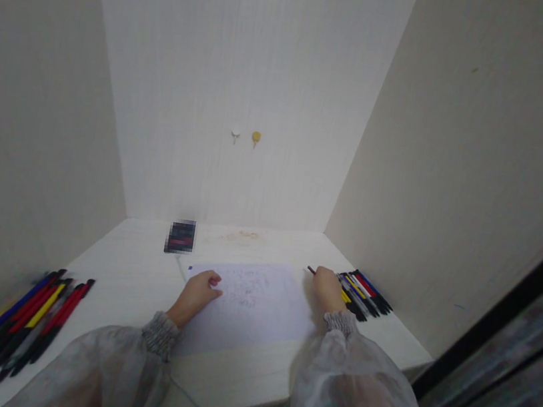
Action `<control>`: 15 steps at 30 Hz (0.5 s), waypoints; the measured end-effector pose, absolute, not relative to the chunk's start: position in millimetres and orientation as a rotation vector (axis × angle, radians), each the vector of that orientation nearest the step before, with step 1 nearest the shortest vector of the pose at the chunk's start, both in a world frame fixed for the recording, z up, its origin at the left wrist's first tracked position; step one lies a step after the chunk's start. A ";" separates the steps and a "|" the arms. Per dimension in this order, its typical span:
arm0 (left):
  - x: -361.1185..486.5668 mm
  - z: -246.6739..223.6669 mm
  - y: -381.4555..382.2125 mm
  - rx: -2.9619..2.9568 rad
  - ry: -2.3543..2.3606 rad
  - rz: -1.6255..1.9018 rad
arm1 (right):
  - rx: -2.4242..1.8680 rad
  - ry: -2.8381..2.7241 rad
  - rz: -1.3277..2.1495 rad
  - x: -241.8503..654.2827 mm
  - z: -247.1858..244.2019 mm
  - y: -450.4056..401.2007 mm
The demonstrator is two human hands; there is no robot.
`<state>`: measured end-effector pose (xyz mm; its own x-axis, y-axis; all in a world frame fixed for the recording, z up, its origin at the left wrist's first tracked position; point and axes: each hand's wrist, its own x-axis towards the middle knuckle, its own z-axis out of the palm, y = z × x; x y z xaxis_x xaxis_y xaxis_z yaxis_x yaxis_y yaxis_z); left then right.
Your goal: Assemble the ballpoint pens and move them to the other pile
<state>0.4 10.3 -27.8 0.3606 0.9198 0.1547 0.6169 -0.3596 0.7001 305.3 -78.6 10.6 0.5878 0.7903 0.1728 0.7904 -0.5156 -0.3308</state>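
Note:
A white sheet of paper [264,324] with dense small marks lies on the white desk. My left hand [198,295] rests on its left part, thumb and fingers bent and apart with nothing between them. Past the sheet's right edge, my right hand [327,289] is closed on a thin pen [311,270]; only its dark reddish end shows beyond the fingers. Right beside that hand lies a row of black-ended pens [364,294] in yellow, white, red and blue, partly hidden by the hand.
Another pile of coloured pens [27,324] lies at the desk's left side. A dark, pixelated device [180,236] stands at the back left with a pale cable. Walls enclose the desk [136,265] on three sides. Two small hooks [256,137] are on the back wall.

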 end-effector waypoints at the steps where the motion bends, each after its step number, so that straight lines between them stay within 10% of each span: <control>1: 0.5 -28.1 10.2 2.091 1.326 0.745 | -2.482 -1.284 -0.041 310.4 8.8 -84.8; 15: 1.3 -35.9 12.8 2.094 1.291 0.819 | -2.602 -1.497 -0.336 330.4 4.3 -111.5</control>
<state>1.3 12.8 -35.9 0.3558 0.9099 0.2131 0.5803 -0.3939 0.7128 330.4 -111.5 4.3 0.4858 0.8373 0.2510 0.8642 -0.5031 0.0057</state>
